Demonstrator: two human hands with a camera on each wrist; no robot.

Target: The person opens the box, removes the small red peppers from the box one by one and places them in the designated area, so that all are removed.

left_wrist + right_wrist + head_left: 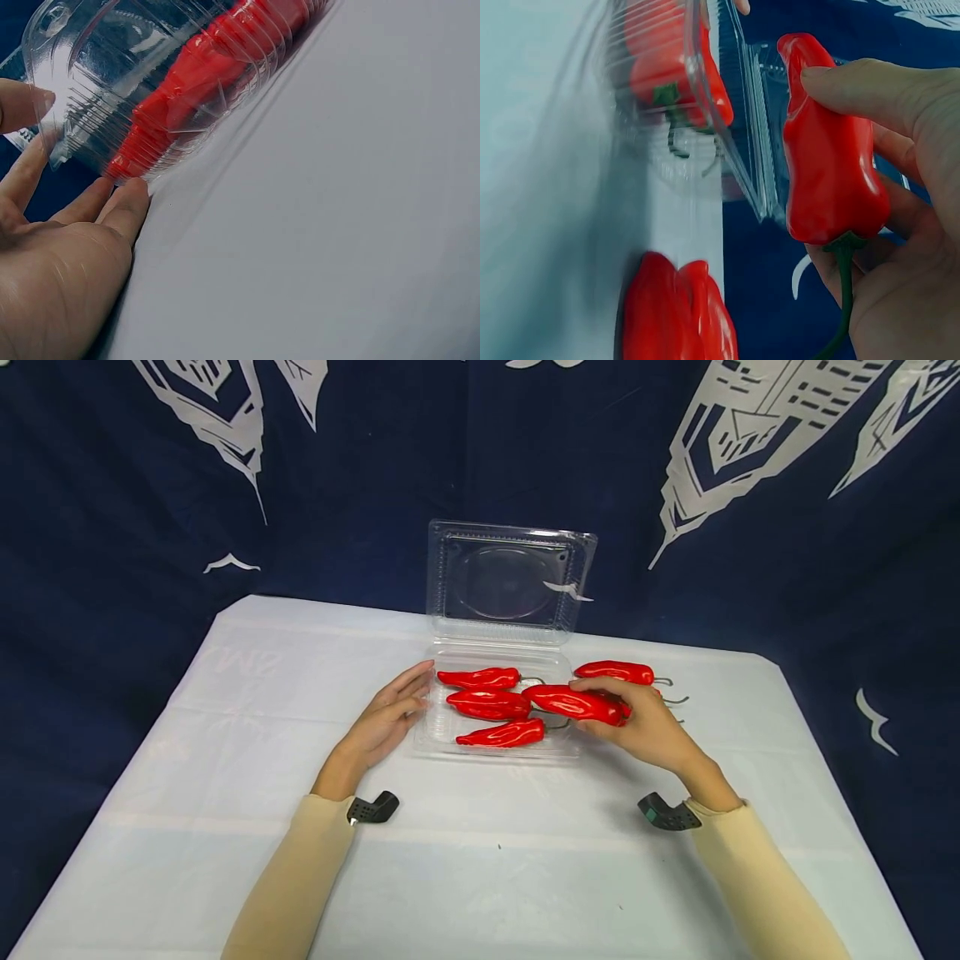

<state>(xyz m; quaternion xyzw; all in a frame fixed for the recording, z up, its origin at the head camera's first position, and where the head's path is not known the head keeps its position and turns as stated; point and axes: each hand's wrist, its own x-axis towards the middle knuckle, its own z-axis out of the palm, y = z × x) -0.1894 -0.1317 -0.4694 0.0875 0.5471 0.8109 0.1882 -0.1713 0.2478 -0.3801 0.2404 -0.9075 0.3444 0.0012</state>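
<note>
Taking the middle of the box (pixel 498 754) in the head view as the dial's centre, the left hand (pixel 386 718) lies at 9 o'clock. Its fingers are extended and spread, resting against the box's side, the thumb at the rim.

The right hand (pixel 652 727) is at 3 o'clock, pinching a pepper (pixel 570 702) between thumb and fingers. That pepper is over the box's 3 o'clock edge, its tip pointing toward 9; the right wrist view shows its green stem hanging free.

Three more peppers (pixel 502 735) lie inside the box, one behind another, stems toward 3 o'clock. The clear lid (pixel 501 581) stands raised at 12. Between 2 and 3 o'clock, outside the box, other peppers (pixel 613 672) lie on the white table (pixel 450 877), partly hidden by the right hand; their number cannot be told from the head view. Dark blue cloth (pixel 360 510) hangs behind.
</note>
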